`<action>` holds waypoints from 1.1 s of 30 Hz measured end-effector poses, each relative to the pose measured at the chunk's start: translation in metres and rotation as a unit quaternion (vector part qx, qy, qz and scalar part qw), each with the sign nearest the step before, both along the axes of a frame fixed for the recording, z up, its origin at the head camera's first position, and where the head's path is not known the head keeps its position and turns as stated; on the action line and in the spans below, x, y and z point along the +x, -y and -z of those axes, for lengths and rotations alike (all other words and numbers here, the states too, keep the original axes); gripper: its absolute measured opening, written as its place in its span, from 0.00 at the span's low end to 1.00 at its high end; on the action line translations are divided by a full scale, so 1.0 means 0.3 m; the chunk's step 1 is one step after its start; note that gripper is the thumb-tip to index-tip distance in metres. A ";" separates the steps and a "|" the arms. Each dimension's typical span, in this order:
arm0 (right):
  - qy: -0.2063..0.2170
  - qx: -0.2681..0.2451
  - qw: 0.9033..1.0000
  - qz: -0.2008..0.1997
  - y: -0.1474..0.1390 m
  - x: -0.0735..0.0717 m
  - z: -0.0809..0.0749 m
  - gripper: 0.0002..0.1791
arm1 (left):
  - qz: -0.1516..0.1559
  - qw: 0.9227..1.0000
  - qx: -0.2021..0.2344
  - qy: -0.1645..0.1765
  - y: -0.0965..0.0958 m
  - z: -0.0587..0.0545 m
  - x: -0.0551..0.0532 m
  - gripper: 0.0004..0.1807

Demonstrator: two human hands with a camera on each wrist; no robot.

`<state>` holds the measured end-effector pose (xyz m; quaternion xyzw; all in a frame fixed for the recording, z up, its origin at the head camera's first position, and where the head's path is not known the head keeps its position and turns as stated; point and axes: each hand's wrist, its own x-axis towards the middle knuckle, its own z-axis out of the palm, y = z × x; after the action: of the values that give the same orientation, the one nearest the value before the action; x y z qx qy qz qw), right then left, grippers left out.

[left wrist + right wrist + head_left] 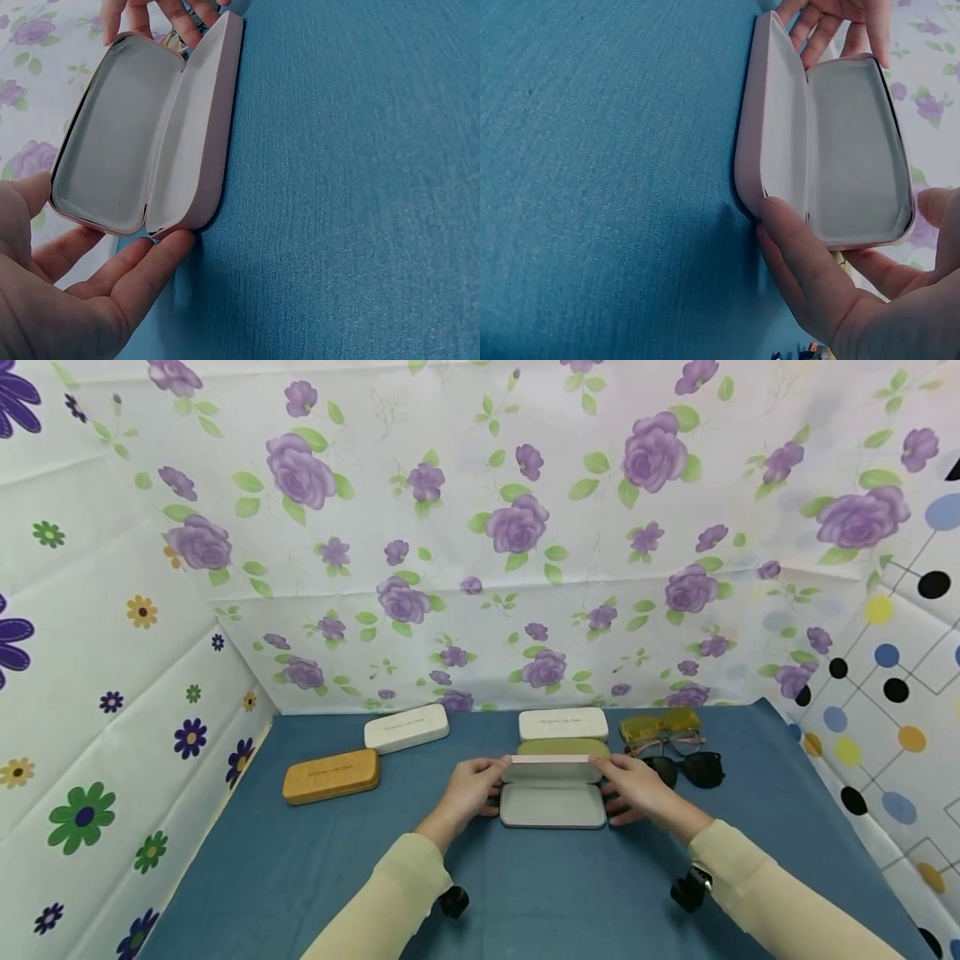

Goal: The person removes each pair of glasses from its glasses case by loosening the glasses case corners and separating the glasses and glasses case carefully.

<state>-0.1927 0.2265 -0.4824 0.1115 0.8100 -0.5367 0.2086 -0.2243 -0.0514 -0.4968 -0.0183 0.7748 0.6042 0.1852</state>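
A pink glasses case (pixel 552 807) with pale grey lining stands with its lid raised on the blue cloth, in front of me. Nothing lies inside it, as both wrist views show. My left hand (pixel 467 793) grips its left end, thumb at the lid's outer edge and fingertips (pixel 178 241) against the side near the hinge. At the opposite end, my right hand (pixel 637 787) holds the case the same way, with its fingertips (pixel 774 210) touching the lower part's corner. Directly behind the lid lies a green case (pixel 564 747), partly hidden.
A white case (pixel 562 723) sits behind the green one. To the left lie another white case (pixel 407 728) and a mustard-yellow case (pixel 332 777). Beside my right hand are black sunglasses (pixel 701 769), clear-lens glasses (pixel 686 743) and yellow-lens glasses (pixel 678 720). Floral sheets enclose the blue-covered table (pixel 360 852).
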 end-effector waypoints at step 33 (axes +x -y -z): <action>0.003 -0.019 1.000 0.016 -0.012 0.001 0.011 0.45 | 0.001 0.999 -0.004 0.034 0.012 -0.007 -0.001 0.40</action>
<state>-0.1924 0.2300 -0.4857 0.1221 0.7973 -0.5544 0.2049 -0.2245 -0.0550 -0.4946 -0.0392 0.7702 0.6002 0.2121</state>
